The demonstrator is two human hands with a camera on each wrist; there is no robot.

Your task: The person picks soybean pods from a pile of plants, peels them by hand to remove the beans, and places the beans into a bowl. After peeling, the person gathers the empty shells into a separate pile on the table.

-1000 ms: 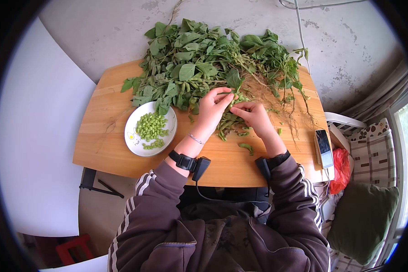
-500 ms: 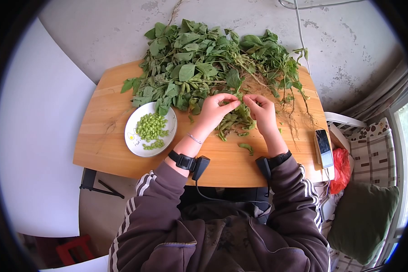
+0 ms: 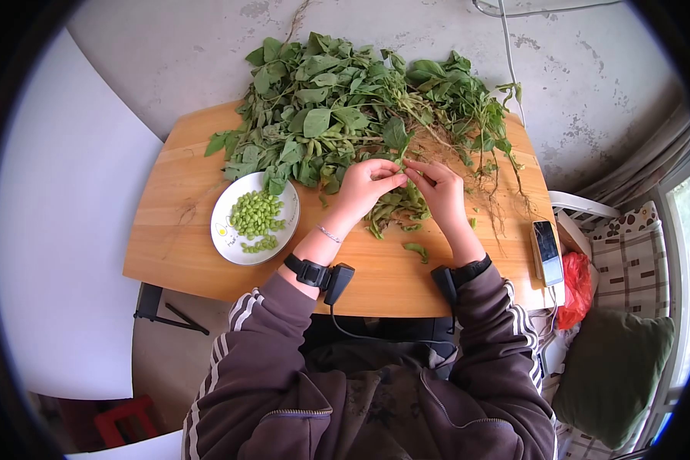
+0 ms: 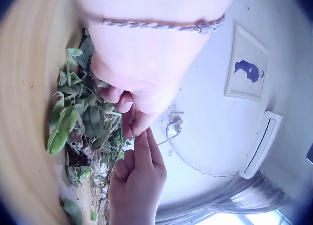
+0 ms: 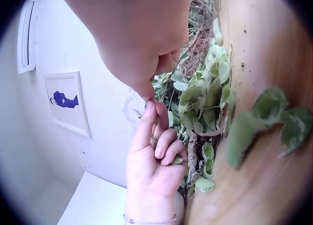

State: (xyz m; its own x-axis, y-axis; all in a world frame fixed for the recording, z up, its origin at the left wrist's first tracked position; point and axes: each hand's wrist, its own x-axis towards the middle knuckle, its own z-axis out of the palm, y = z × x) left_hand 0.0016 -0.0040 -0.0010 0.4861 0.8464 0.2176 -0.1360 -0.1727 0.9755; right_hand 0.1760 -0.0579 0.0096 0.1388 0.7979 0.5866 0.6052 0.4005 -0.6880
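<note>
My left hand point(image 3: 364, 188) and right hand point(image 3: 441, 193) meet at their fingertips over the table. Between them they pinch a green bean pod, mostly hidden by the fingers. In the right wrist view, a bit of green point(image 5: 177, 160) shows under the left hand's curled fingers. Below the hands lies a heap of bean pods point(image 3: 397, 205), and one loose pod point(image 3: 416, 249) is nearer me. To the left, a white plate point(image 3: 226, 249) holds shelled green beans point(image 3: 256, 215).
Leafy bean plants point(image 3: 314, 96) cover the back of the wooden table point(image 3: 184, 261), roots trailing at right. A phone point(image 3: 547, 244) rests at the right edge. Beyond it are a red plastic bag point(image 3: 576, 291) and a dark cushion point(image 3: 613, 376).
Since a second ago my left hand has drawn slightly toward me and the right has shifted a little. The fingertips, slightly apart half a second ago, now meet. The plate stays put.
</note>
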